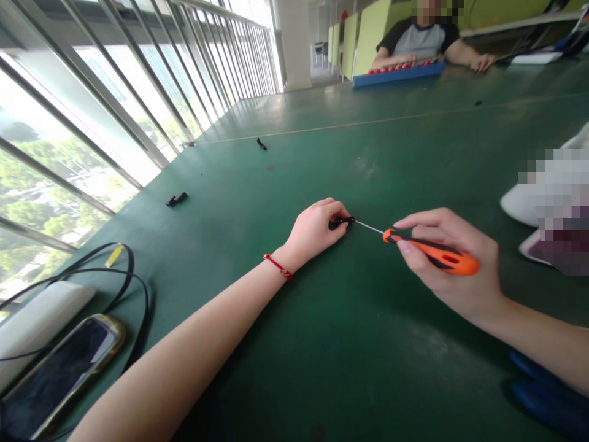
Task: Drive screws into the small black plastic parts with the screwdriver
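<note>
Just right of the middle of the view, my left hand [318,228] pinches a small black part [343,220] low over the green table [257,212]. A red bracelet is on that wrist. My right hand [455,258] has its thumb and fingers round the orange and black handle of a screwdriver [432,250]. The thin metal shaft points left, and its tip meets the black part at my left fingertips. How the tip sits in the part is too small to tell.
Two small black pieces [177,199] [261,144] lie farther left. A phone [62,374], a white box [43,319] and black cables are at the lower left. Railings border the left side. A person sits across, behind a blue tray [399,74].
</note>
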The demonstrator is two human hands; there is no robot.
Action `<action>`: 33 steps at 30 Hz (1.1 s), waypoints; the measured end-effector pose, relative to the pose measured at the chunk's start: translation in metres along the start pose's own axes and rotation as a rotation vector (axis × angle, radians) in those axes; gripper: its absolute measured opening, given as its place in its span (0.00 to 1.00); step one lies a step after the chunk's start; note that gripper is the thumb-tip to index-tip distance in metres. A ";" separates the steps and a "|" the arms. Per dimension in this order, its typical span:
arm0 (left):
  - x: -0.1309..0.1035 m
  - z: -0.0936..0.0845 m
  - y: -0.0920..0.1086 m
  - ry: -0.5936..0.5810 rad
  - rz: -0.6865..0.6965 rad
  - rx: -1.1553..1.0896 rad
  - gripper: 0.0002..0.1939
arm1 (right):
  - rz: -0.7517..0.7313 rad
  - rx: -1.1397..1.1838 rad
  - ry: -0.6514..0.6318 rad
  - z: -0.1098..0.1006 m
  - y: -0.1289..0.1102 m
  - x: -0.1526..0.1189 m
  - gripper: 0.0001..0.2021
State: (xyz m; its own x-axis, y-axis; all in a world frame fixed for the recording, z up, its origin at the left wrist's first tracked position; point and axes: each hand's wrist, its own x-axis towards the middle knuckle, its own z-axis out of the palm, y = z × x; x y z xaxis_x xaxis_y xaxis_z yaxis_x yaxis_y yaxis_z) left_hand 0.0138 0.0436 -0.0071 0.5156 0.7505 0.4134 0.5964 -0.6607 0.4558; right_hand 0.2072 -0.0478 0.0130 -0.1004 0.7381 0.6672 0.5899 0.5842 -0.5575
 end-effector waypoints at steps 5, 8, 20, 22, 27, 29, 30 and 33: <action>0.000 0.000 0.000 0.000 -0.006 -0.003 0.07 | -0.089 0.151 0.162 0.005 0.006 0.001 0.23; 0.000 0.000 0.001 0.000 -0.005 -0.005 0.07 | -0.047 0.131 0.091 0.004 0.008 0.002 0.23; 0.000 0.000 0.000 0.000 -0.003 0.000 0.07 | -0.095 0.211 0.170 0.005 0.007 0.002 0.25; 0.000 0.000 0.000 -0.001 -0.001 -0.001 0.07 | -0.077 0.193 0.099 0.004 0.007 0.002 0.26; 0.000 0.000 0.000 -0.005 -0.003 0.002 0.07 | -0.071 -0.070 -0.028 -0.002 0.002 -0.002 0.06; 0.000 0.000 0.000 -0.003 -0.001 0.002 0.07 | -0.083 -0.055 0.019 -0.001 0.001 -0.002 0.06; 0.000 0.000 0.000 -0.001 0.001 0.002 0.07 | -0.090 -0.016 0.064 0.000 0.001 -0.002 0.09; 0.000 0.000 -0.001 0.002 0.003 -0.001 0.07 | -0.099 0.127 0.168 0.003 0.004 0.000 0.20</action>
State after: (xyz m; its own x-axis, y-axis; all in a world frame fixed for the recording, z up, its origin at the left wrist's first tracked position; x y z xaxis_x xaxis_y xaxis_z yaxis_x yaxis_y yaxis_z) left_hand 0.0137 0.0439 -0.0077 0.5164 0.7482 0.4164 0.5942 -0.6633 0.4550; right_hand 0.2070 -0.0445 0.0098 -0.0118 0.6149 0.7885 0.4770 0.6965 -0.5361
